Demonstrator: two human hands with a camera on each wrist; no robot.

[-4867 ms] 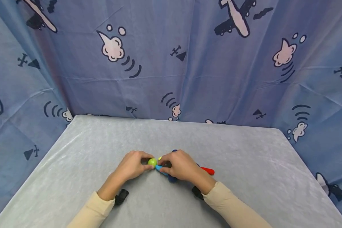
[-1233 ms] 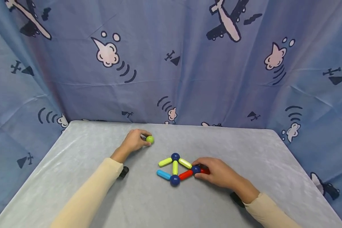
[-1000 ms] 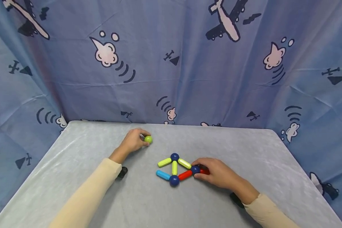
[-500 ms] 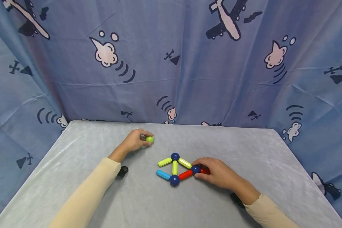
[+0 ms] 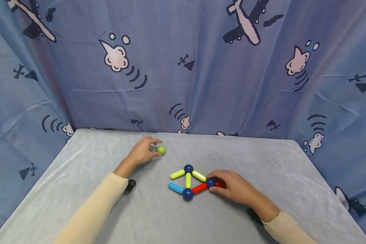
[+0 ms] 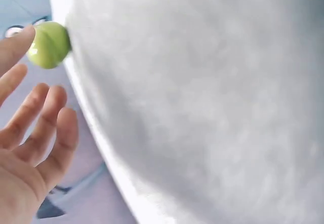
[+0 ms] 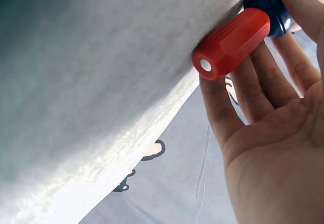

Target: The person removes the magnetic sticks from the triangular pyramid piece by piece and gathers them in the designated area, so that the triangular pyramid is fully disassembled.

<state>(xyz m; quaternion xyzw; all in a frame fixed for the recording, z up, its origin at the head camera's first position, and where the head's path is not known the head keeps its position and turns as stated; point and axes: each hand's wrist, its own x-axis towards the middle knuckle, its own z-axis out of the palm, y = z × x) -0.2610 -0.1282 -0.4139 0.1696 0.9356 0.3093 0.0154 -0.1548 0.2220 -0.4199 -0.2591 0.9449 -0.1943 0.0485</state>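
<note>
Near the back of the table, my left hand (image 5: 141, 151) has its fingers spread beside a green ball (image 5: 161, 150). The index finger is lifted off the ball, and the thumb tip is close against its near side. In the left wrist view, the thumb overlaps the edge of the green ball (image 6: 49, 45). My right hand (image 5: 236, 186) pinches a dark blue ball (image 5: 210, 183) between thumb and index finger. That ball joins a red magnetic rod (image 5: 199, 188), a yellow-green rod (image 5: 199, 175) and another red rod (image 7: 233, 42) under the palm.
Two more dark blue balls (image 5: 188, 169) belong to the same flat figure, linked by an upright yellow-green rod (image 5: 188, 180). A yellow-green rod (image 5: 177, 174) and a light blue rod (image 5: 175, 188) stick out to the left. A patterned curtain (image 5: 158, 84) hangs behind the white-covered table (image 5: 134, 220).
Since the earliest frame, my left hand has carried the green ball away to the back, and its fingers have just spread from it. My right hand went from the light blue rod to the right-hand blue ball.
</note>
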